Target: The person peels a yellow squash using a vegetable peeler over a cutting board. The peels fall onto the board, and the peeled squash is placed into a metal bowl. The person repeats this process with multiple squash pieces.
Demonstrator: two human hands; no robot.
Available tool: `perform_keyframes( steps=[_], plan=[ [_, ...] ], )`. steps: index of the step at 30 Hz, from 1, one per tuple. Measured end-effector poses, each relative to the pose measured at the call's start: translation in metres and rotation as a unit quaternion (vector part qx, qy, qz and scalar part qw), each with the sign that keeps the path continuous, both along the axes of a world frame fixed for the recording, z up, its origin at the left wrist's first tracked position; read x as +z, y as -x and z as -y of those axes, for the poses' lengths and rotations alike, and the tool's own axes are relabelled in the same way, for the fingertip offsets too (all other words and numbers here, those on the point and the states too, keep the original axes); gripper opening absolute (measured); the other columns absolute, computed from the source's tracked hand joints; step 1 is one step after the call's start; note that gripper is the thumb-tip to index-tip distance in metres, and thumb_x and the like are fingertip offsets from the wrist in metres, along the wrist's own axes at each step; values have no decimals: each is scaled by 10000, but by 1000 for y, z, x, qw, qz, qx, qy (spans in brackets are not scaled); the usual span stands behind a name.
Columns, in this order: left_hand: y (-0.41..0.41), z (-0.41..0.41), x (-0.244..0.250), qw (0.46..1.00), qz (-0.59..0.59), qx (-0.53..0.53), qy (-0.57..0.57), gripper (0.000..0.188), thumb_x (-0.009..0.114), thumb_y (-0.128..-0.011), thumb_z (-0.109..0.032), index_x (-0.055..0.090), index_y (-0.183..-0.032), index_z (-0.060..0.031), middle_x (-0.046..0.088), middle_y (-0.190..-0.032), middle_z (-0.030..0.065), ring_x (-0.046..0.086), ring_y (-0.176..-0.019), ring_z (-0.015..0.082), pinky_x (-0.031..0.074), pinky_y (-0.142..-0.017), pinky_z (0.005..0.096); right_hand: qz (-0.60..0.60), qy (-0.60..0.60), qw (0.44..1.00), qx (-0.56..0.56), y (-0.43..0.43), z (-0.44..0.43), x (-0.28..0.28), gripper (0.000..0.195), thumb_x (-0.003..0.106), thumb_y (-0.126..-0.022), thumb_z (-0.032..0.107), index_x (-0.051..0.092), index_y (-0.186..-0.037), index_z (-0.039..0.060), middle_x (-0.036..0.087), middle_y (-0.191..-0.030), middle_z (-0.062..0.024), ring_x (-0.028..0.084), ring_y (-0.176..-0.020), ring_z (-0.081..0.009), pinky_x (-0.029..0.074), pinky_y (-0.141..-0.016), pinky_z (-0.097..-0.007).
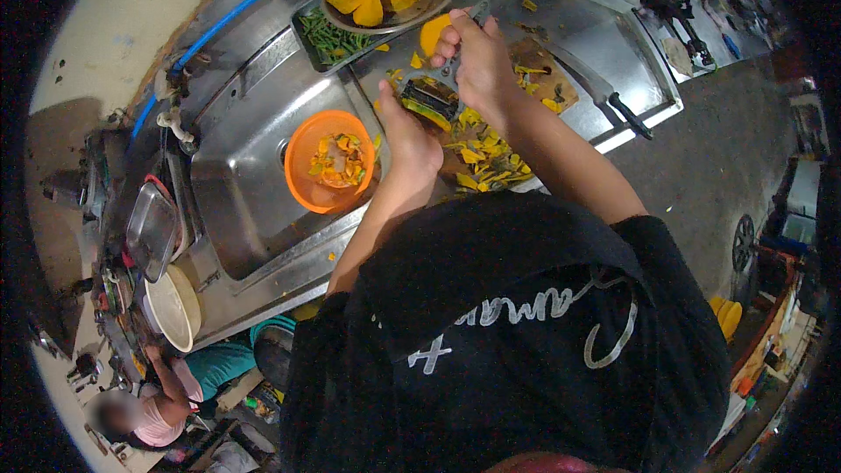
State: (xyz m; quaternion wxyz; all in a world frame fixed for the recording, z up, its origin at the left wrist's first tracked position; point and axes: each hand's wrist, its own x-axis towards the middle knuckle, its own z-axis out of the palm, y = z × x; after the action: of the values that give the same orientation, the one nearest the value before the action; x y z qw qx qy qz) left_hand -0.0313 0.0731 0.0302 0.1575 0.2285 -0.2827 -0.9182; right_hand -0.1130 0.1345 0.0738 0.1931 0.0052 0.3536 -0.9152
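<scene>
My right hand point(483, 66) is closed around the grey handle of a wide-headed vegetable peeler point(430, 93). Under the peeler's head is a piece of squash point(430, 115) with green rind and yellow flesh, cupped in my left hand point(412, 141). My fingers and the tool partly cover this piece. Just behind my right fingers is another orange squash piece point(433, 34). Yellow and green peelings point(489, 161) lie heaped below my hands. A wooden cutting board point(558, 82), partly hidden by my right forearm, has more scraps on it.
Left, an orange plastic bowl point(295, 174) with squash bits stands in the steel sink point(243, 210). Behind are a metal bowl point(450, 6) of squash wedges and a tray point(309, 56) of cut green beans. A black-handled knife point(629, 115) lies right. A person point(161, 414) is lower left.
</scene>
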Motion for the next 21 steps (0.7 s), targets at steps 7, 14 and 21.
perform_keyframes(
  steps=[7,14,21],
  plan=[
    [-1,-1,-11,999,-15,40,-1,343,325,-881,-360,471,-976,-64,544,-923,52,518,-847,176,400,-769,312,-7,-55,995,-78,-1,7,-4,147,455,-844,127,309,-859,112,349,-586,6,331,-448,-98,328,-418,-274],
    [-10,-6,-20,989,68,115,63,331,346,-866,-342,476,-978,-58,538,-961,59,505,-882,177,377,-815,306,-132,-212,953,-169,11,-8,-26,190,481,-828,153,322,-910,88,362,-557,-9,369,-434,-106,337,-397,-271],
    [-10,-1,-18,996,35,75,13,325,339,-865,-349,473,-967,-71,536,-913,51,509,-862,184,389,-802,317,-221,-156,953,-139,18,-25,-15,186,490,-826,183,340,-879,86,386,-576,-9,376,-446,-115,368,-431,-283]
  ],
)
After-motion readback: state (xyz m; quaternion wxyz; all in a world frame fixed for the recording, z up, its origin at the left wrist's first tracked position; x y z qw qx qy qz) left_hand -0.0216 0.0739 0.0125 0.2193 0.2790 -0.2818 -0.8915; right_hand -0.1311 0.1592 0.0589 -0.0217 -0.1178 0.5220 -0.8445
